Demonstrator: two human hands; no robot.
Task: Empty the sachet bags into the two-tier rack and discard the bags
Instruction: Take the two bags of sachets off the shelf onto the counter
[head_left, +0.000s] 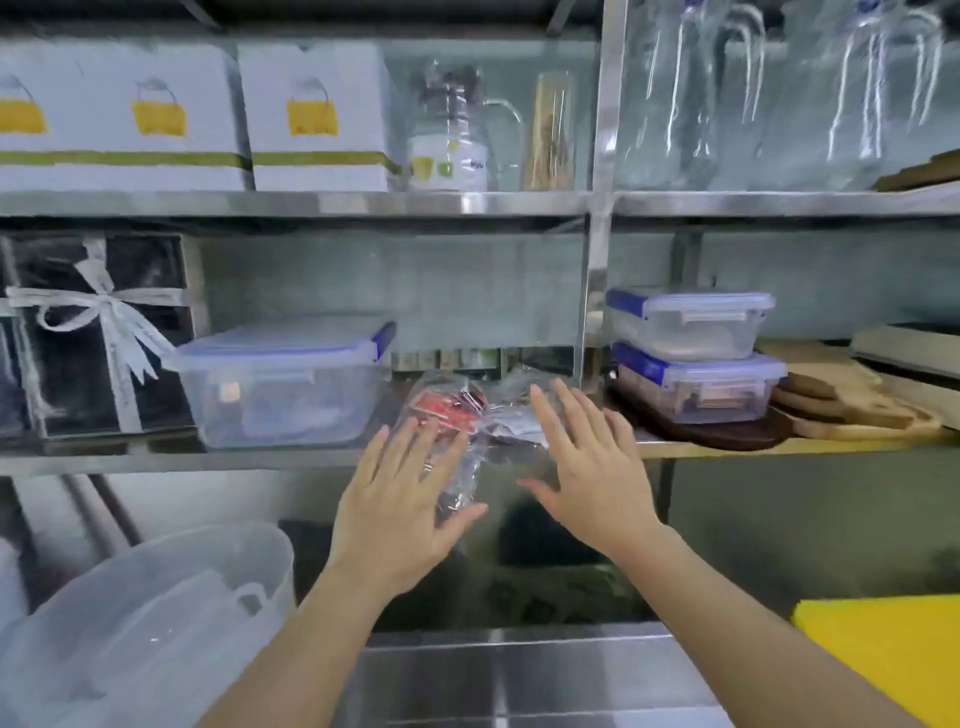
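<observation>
A clear plastic bag with red sachets (451, 411) lies on the middle steel shelf (156, 460), partly hanging over its front edge. Beside it to the right lies a second crumpled clear bag (511, 423) with pale contents. My left hand (402, 496) is spread flat in front of the red sachet bag, fingers apart, and covers its lower part. My right hand (587, 465) is spread too, just right of the bags, fingers pointing at the shelf. Neither hand grips anything. The two-tier rack is not in view.
A clear lidded box with blue clips (285, 382) stands left of the bags. Two stacked lidded boxes (693, 353) and wooden boards (852, 410) sit to the right. A translucent bin (156, 623) is at lower left, a yellow board (883, 660) at lower right, a steel counter (519, 680) below.
</observation>
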